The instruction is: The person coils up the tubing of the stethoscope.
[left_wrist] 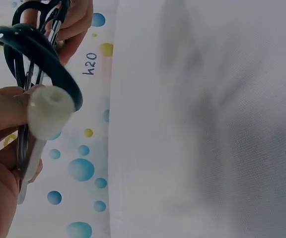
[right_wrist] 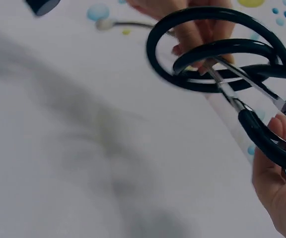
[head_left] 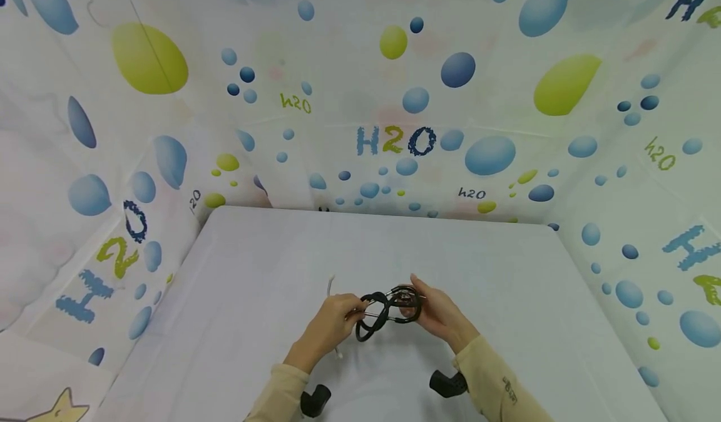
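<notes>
Both hands hold a stethoscope above the white table. Its black tubing (right_wrist: 264, 141) is looped into coils between the hands, with metal tubes showing among the loops. My left hand (head_left: 329, 322) pinches the metal ear tubes at the left end. Pale ear tips stick out beyond this hand; one ear tip (left_wrist: 51, 111) looms large and blurred in the left wrist view. At the right end, my right hand (head_left: 442, 315) holds the coiled tubing and shiny metal parts, thumb and fingers around them. Its fingers partly hide the metal there.
The white tabletop (head_left: 270, 247) spreads beneath and around the hands. Behind and beside it hangs a white cloth (head_left: 338, 52) printed with blue and green drops. Black devices (head_left: 449, 384) sit at both wrists.
</notes>
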{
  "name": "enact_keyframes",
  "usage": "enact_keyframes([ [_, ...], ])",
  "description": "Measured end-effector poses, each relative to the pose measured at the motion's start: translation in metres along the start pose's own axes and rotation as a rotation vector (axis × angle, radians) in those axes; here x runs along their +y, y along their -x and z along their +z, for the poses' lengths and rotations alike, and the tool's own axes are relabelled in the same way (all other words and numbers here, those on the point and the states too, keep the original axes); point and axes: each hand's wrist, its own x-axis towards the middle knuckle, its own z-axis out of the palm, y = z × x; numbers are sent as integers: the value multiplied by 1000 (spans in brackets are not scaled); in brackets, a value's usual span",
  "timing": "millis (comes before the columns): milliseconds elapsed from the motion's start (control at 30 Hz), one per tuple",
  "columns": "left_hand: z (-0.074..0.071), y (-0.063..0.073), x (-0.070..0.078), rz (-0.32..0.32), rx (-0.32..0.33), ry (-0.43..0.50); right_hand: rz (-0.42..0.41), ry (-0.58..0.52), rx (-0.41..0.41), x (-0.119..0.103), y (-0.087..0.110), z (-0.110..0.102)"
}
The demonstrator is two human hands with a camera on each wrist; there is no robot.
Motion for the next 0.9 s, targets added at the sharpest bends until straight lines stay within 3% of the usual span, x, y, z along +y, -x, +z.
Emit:
enact_keyframes([
  [200, 0, 1, -1, -15, 18, -93, -139, 285, -29, 6, 3, 9],
  [333, -1, 1, -1, -17, 28, -110, -176, 391, 47, 9, 4, 17],
  [500, -2, -1, -2, -11, 38, -121, -202, 449, 189, 10, 2, 28],
  [633, -4, -2, 0, -18, 47, -124, -230, 455, 226, 10, 3, 33],
  [733, -5, -2, 2, -38, 41, -124, -292, 490, 179, 10, 5, 32],
  [900, -8, -3, 4, -70, 36, -121, -410, 532, -19, 10, 5, 24],
])
